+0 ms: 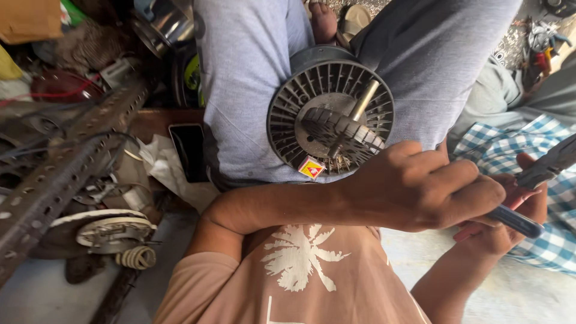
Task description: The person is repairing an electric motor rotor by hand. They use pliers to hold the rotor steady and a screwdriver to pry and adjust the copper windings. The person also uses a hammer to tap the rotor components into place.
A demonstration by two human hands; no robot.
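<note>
Fan motor (330, 114) is resting in the lap of the person, wedged between grey-trousered thighs. It is round, dark grey, with radial cooling fins running around the rim and a flat inner disc. A pale metal shaft (365, 100) is sticking up from the centre, tilted toward the upper right. A black ribbed piece is lying across the disc, just below the shaft. Fine copper-coloured strands are showing at the lower edge.

Left hand (420, 186) is crossing over the body, fingers curled shut around a tool with a blue handle (515, 221). Right hand (510, 222) is sitting just beneath it, touching the same handle; how firmly it is gripping, I cannot tell. A dark serrated tool (549, 163) is reaching in from the right edge, just above the hands.

A small square label (311, 168), red and yellow, set like a diamond, is clinging to the lower rim of the motor. A black phone (189, 151) is lying beside the left thigh. A perforated metal angle bar (66, 168) is slanting across the cluttered left side, with a coil of pale wire (137, 257) below it.
</note>
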